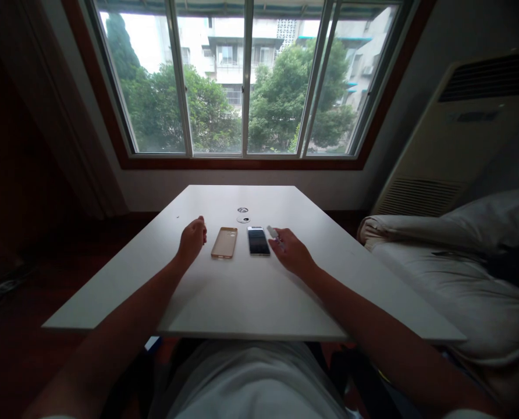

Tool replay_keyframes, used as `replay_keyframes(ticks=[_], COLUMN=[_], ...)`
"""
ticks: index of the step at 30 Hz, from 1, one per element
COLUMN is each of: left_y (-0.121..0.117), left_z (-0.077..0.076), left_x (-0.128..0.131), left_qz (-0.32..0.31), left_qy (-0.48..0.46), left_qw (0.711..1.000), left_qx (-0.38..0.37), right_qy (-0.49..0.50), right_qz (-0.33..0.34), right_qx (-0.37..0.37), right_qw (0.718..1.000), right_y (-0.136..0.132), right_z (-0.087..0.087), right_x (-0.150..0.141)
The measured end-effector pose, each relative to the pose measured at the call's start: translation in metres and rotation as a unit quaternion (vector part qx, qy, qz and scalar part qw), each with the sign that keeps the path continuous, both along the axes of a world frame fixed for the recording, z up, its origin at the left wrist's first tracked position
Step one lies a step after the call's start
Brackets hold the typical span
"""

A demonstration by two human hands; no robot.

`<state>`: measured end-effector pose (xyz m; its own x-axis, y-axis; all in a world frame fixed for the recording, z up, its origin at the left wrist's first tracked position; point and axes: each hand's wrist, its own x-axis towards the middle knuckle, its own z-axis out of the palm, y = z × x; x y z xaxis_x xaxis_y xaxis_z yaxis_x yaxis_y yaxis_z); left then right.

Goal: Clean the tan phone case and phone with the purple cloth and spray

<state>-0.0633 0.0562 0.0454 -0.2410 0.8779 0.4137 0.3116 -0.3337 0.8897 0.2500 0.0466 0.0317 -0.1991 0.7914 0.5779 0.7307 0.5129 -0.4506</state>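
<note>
dark phone (pixel 258 240) flat, gold case (pixel 224 242) beside — apart

The table (pixel 251 291) under my arms has a smooth, matt white top that looks like laminate, with a dull sheen from the window light. The phone (pixel 258 240) shows a glossy black glass face with a thin pale rim. Beside it the phone case (pixel 224 242) looks like soft, translucent plastic with a golden-tan tint and a satin finish. The small piece (pixel 273 233) in my right hand (pixel 295 253) looks like white plastic. The bedding (pixel 451 273) looks like matt, creased cloth.
</note>
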Motion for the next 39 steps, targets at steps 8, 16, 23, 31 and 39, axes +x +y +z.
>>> replay_keyframes(ticks=[8,16,23,31,39], left_y=[-0.002,-0.008,-0.002,-0.005,-0.007], left_z=[-0.013,-0.02,-0.026,-0.024,-0.023], left_x=[0.013,0.016,0.015,0.017,0.018], left_qz=[-0.08,-0.213,-0.194,-0.187,-0.192], left_qy=[0.283,0.38,0.411,0.389,0.384], left_qw=[0.955,0.899,0.889,0.901,0.901], left_qx=[-0.046,-0.046,-0.054,-0.053,-0.054], right_qy=[0.341,0.435,0.459,0.443,0.438], right_qz=[0.177,0.31,0.351,0.272,0.188], right_qx=[-0.207,-0.347,-0.347,-0.308,-0.214], right_qw=[0.9,0.771,0.739,0.797,0.853], right_y=[0.01,-0.006,-0.002,0.003,0.014], right_z=[0.023,0.046,0.034,0.023,-0.008], right_x=[0.024,0.025,0.024,0.016,0.003])
